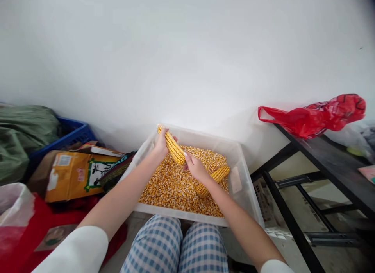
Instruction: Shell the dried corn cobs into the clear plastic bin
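A yellow corn cob [175,148] is held tilted above a clear plastic bin [238,159]. Around its upper left part, my left hand [163,141] is closed. My right hand [193,166] grips the cob's lower right end, thumb on top, with the other fingers partly hidden beneath. Loose corn kernels [172,189] fill much of the bin. Another corn cob [221,173] lies on the kernels, partly covered by my right forearm.
A white wall stands behind the bin. At left are an orange cardboard box [73,171], a blue crate [76,133] and a red-and-white bag [26,226]. A black metal-framed table [336,171] stands at right, a red plastic bag [322,114] on it.
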